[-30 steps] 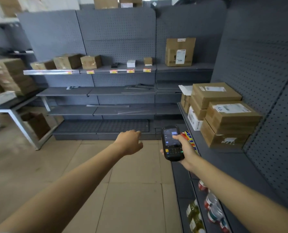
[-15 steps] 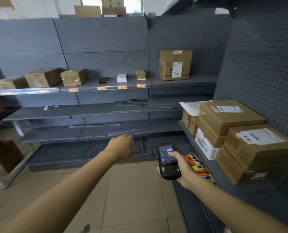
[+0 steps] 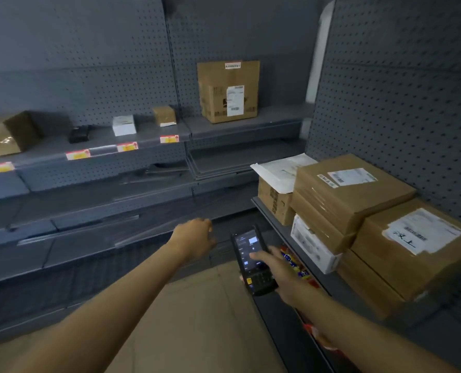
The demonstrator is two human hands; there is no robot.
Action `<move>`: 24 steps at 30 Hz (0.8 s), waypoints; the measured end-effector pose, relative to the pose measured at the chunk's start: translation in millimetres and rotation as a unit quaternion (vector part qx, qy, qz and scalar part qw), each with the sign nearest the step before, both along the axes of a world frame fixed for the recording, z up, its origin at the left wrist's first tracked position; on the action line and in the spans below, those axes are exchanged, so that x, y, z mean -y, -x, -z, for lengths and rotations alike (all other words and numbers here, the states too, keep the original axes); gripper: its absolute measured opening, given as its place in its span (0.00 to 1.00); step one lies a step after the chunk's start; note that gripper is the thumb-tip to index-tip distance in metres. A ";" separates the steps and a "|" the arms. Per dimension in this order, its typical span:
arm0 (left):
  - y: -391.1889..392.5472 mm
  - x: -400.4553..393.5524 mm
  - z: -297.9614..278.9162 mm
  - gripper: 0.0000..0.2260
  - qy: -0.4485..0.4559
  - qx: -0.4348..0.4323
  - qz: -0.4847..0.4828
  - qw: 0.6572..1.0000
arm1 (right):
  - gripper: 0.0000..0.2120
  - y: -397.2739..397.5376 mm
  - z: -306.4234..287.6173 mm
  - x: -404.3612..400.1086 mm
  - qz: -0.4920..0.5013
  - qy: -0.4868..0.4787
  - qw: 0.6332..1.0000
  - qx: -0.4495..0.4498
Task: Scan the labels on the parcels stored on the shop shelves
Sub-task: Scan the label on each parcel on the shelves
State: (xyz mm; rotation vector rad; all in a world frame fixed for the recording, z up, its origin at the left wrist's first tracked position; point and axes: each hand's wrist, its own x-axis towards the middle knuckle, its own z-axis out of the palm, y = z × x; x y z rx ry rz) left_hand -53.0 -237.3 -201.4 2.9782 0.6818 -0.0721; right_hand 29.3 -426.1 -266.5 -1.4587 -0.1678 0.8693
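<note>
We hold the handheld scanner [image 3: 252, 261] in our right hand [image 3: 280, 275], fingers curled round its body and the thumb lying across its lit screen; it sits low in the middle of the view, tilted with its top end away from us, just beside the front edge of the right-hand shelf [image 3: 275, 219]; our left hand [image 3: 194, 239] reaches forward to the left of the scanner, apart from it, grasping nothing, its fingers loosely bent; on the right-hand shelf the parcels lie stacked against the pegboard: nearest to us a brown box with a white label bearing handwritten marks [image 3: 417, 246] rests on another brown box [image 3: 369, 286]; beside it a brown box with a printed label on top [image 3: 350, 192] sits on a stack that includes a white box [image 3: 312, 246]; behind these a smaller brown carton [image 3: 275, 203] carries a white padded envelope [image 3: 280, 168] on top; on the shelf edge below, a strip of red, yellow and blue packaging [image 3: 295, 265] shows just beyond our right hand; on the back wall's upper shelf a tall brown parcel with a white label on its face [image 3: 228, 91] stands upright; to its left, well apart, are a small brown box [image 3: 164, 115], a small white box [image 3: 124, 125] and a small black item [image 3: 78, 133], too blurred to name; a larger brown box [image 3: 5, 135] lies at the far left; red and yellow price tags [image 3: 127, 146] line that shelf's front lip
</note>
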 end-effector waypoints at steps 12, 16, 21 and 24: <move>-218.3 26.8 -22.3 0.16 0.011 0.035 0.238 0.971 | 0.21 -101.5 -15.6 41.4 0.161 -0.004 0.985 0.064; -276.0 58.7 -28.5 0.16 0.001 0.068 0.324 0.943 | 0.28 -119.1 -14.9 70.6 0.268 0.012 0.961 0.066; -318.6 102.0 -30.1 0.16 0.024 0.081 0.462 0.883 | 0.27 -124.6 -21.8 101.6 0.437 0.008 0.897 0.064; -334.4 126.9 -29.2 0.13 0.079 0.076 0.521 0.846 | 0.27 -124.8 -25.1 117.2 0.525 -0.002 0.849 0.058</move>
